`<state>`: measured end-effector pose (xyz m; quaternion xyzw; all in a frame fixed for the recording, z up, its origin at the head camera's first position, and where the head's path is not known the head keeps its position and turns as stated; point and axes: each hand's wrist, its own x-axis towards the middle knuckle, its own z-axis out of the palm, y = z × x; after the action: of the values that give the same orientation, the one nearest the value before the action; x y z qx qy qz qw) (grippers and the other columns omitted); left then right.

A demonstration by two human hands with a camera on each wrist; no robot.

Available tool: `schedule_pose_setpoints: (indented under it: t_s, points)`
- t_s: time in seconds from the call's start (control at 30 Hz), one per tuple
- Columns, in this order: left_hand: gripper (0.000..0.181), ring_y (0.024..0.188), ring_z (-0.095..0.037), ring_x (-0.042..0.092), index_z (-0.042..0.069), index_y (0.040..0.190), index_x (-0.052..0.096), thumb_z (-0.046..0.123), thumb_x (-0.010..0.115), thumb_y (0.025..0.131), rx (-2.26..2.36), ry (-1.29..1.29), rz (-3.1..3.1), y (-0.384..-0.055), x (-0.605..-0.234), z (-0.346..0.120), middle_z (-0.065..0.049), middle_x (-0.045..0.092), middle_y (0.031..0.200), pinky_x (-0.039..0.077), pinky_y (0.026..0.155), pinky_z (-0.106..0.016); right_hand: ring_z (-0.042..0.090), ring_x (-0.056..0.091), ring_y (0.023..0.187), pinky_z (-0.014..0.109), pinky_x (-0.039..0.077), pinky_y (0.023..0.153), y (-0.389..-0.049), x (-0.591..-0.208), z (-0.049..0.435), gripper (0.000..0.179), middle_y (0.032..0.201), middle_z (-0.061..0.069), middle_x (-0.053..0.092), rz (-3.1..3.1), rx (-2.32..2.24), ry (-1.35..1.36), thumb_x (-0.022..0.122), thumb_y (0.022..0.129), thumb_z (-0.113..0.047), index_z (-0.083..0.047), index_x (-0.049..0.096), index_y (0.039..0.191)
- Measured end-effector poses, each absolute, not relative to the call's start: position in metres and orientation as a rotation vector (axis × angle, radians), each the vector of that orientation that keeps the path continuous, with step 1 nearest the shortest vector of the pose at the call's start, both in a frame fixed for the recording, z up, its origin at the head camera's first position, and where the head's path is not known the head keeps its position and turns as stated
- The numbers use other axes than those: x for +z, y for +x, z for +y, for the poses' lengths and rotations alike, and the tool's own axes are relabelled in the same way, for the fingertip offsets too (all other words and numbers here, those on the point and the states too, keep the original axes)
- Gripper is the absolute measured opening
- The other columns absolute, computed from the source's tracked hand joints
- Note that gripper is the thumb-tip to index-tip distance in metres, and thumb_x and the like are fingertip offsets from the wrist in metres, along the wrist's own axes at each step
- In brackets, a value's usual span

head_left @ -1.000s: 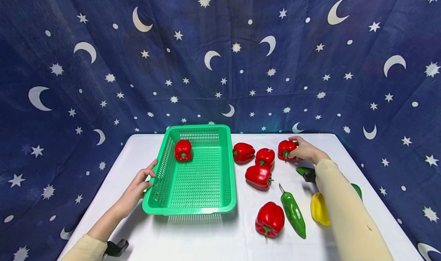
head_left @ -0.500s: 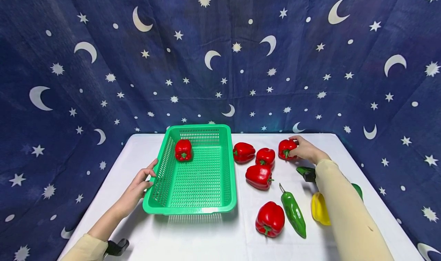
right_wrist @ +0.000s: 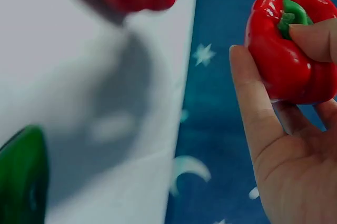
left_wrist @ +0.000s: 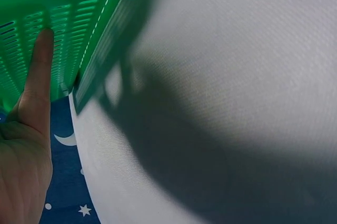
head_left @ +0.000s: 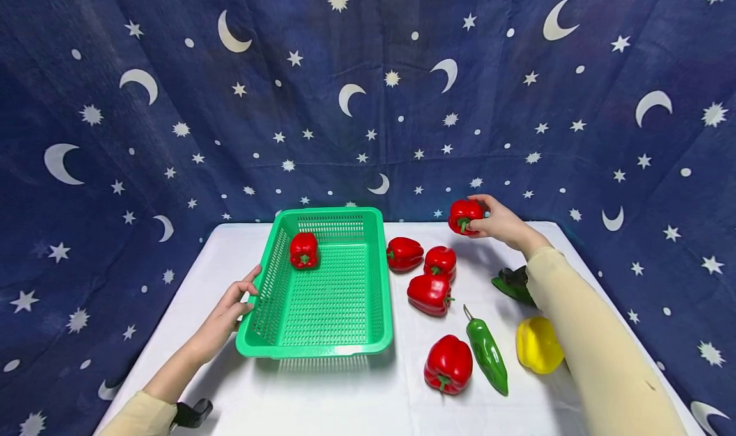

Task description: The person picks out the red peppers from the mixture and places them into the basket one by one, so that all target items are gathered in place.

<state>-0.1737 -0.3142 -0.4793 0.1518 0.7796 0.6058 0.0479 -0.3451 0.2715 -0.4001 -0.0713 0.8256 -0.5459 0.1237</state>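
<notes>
My right hand [head_left: 499,224] holds a red bell pepper [head_left: 464,216] above the far right part of the table. In the right wrist view the thumb lies by the pepper's green stem [right_wrist: 293,18], with the fingers around its side. My left hand [head_left: 221,318] grips the left rim of a green plastic basket [head_left: 384,295]; in the left wrist view one finger [left_wrist: 39,66] lies straight along the slotted outer wall. Inside the basket, at the back left, sits another red bell pepper [head_left: 303,250].
Several red bell peppers [head_left: 405,254] lie right of the basket, one nearer the front [head_left: 448,364]. A long green chili pepper [head_left: 487,356], a yellow bell pepper [head_left: 537,345] and a dark green pepper [head_left: 512,290] partly under the right wrist are further right. A starry cloth [head_left: 368,103] hangs behind the table.
The right hand has lifted the red bell pepper off the table, up and slightly left. More of the yellow pepper now shows. My left hand stays on the basket.
</notes>
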Motion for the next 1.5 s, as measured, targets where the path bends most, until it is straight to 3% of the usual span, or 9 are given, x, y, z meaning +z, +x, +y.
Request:
schedule_pose_setpoints:
  t_s: [0.1,0.33,0.57,0.7,0.93,1.27,1.5]
  points:
    - [0.018,0.144,-0.007,0.022,0.002,0.120,0.040,0.001,0.038,0.102,1.840,0.461,2.385,-0.173,-0.480,-0.316,-0.004,0.009,0.172,0.050,0.065,-0.033,0.036,0.061,0.112,0.039,0.057,0.085,-0.347,-0.391,0.257,0.082,0.147,0.029,0.032,2.367,-1.621,-0.242,0.066,0.091,0.001,-0.005,0.020,0.159]
    - [0.018,0.148,-0.032,0.016,0.002,0.119,0.039,0.001,0.037,0.101,1.840,0.437,2.384,-0.169,-0.481,-0.318,-0.006,0.008,0.172,0.052,0.066,-0.034,0.037,0.061,0.112,0.041,0.056,0.087,-0.344,-0.382,0.213,0.083,0.145,0.026,0.037,2.287,-1.638,-0.309,0.070,0.088,0.004,-0.007,0.027,0.158]
    - [0.018,0.150,-0.034,0.011,0.002,0.119,0.040,0.000,0.038,0.101,1.836,0.446,2.384,-0.168,-0.481,-0.320,-0.005,0.008,0.172,0.050,0.066,-0.034,0.038,0.061,0.115,0.042,0.056,0.086,-0.342,-0.373,0.163,0.081,0.146,0.020,0.040,2.207,-1.633,-0.428,0.071,0.086,0.003,-0.010,0.031,0.156]
    - [0.018,0.150,-0.029,0.012,0.002,0.119,0.040,0.000,0.037,0.101,1.842,0.441,2.377,-0.167,-0.481,-0.321,-0.005,0.008,0.172,0.049,0.065,-0.033,0.039,0.060,0.118,0.043,0.056,0.087,-0.343,-0.368,0.134,0.082,0.145,0.019,0.042,2.175,-1.620,-0.478,0.072,0.084,0.004,-0.010,0.034,0.155]
    - [0.018,0.141,-0.014,0.026,0.001,0.120,0.039,0.000,0.036,0.102,1.854,0.450,2.368,-0.168,-0.482,-0.323,-0.005,0.008,0.172,0.050,0.065,-0.033,0.037,0.057,0.121,0.043,0.057,0.087,-0.349,-0.357,0.090,0.083,0.144,0.015,0.044,2.142,-1.607,-0.475,0.075,0.081,0.005,-0.013,0.038,0.154]
    - [0.018,0.143,-0.008,0.024,0.002,0.120,0.040,0.001,0.036,0.102,1.853,0.473,2.378,-0.173,-0.481,-0.320,-0.004,0.009,0.172,0.047,0.064,-0.032,0.036,0.056,0.121,0.048,0.055,0.088,-0.359,-0.355,0.036,0.079,0.143,0.015,0.045,2.112,-1.660,-0.423,0.071,0.084,0.006,-0.012,0.038,0.153]
    - [0.019,0.142,-0.016,0.025,0.002,0.120,0.040,0.000,0.036,0.102,1.854,0.472,2.378,-0.174,-0.480,-0.316,-0.004,0.009,0.172,0.045,0.062,-0.031,0.037,0.056,0.122,0.047,0.057,0.086,-0.358,-0.372,0.005,0.079,0.144,0.018,0.044,2.100,-1.684,-0.350,0.068,0.085,0.008,-0.009,0.034,0.154]
